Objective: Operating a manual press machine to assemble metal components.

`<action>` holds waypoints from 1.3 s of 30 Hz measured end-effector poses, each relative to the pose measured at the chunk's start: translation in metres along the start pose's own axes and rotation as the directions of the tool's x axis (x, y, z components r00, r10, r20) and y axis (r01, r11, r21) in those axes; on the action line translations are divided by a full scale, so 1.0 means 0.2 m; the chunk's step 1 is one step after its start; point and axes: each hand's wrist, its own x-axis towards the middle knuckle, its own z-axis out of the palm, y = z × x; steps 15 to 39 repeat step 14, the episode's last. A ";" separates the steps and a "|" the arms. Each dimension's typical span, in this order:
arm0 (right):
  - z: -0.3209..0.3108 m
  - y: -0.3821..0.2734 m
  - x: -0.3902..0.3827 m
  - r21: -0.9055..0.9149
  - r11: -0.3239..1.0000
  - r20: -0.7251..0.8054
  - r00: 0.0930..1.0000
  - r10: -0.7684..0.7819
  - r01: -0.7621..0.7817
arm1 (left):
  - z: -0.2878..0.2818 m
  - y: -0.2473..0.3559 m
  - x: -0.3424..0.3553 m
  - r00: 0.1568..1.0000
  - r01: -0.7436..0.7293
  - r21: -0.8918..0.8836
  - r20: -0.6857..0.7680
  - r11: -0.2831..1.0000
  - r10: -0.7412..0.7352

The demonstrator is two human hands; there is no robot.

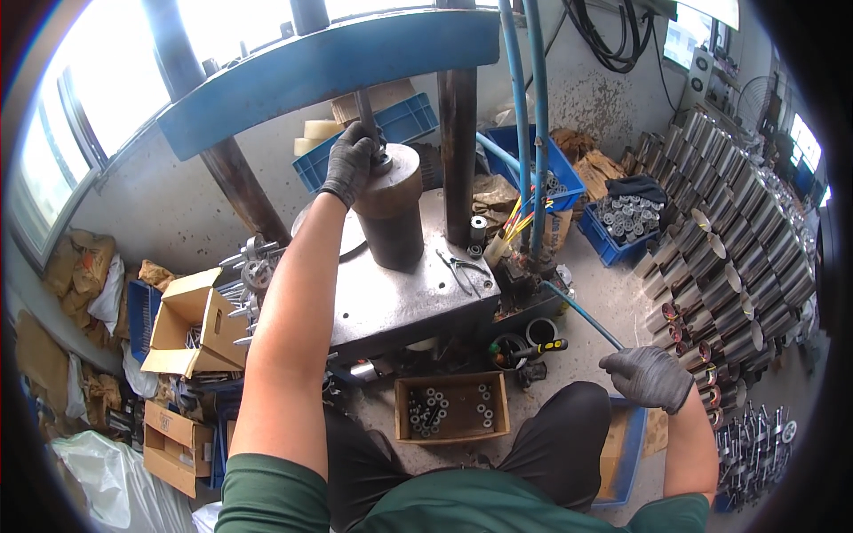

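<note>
My left hand [351, 164], in a dark grey glove, is closed around the lower part of an upright metal rod [364, 108]. It sits just above a thick steel cylinder [397, 233] with a wider collar, which stands on the press table [391, 302]. A small dark ring [381, 165] shows beside the fingers on the collar's top. Overhead runs the blue crossbeam [329, 78] of the press. Gloved as well, my right hand [650, 377] grips the end of a blue lever [584, 313] low on the right. Pliers [462, 269] lie on the table's right part.
A wooden box [453, 437] with small metal rings stands between my legs. Stacked metal tubes [711, 258] crowd the right side. Blue crates [613, 244] hold metal parts behind the lever. Cardboard boxes [191, 324] and metal rotors [259, 266] are at left.
</note>
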 end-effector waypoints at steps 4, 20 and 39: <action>-0.01 0.00 0.00 -0.058 0.998 0.097 0.995 -0.012 0.017 | -0.03 -0.01 0.02 0.999 -0.028 0.058 0.032 0.998 0.026; -0.01 0.00 0.01 -0.077 0.997 0.141 0.990 0.001 0.010 | 0.01 0.01 0.00 0.999 0.021 -0.006 -0.025 1.000 -0.022; -0.01 0.00 0.01 -0.077 0.997 0.141 0.990 0.001 0.010 | 0.01 0.01 0.00 0.999 0.021 -0.006 -0.025 1.000 -0.022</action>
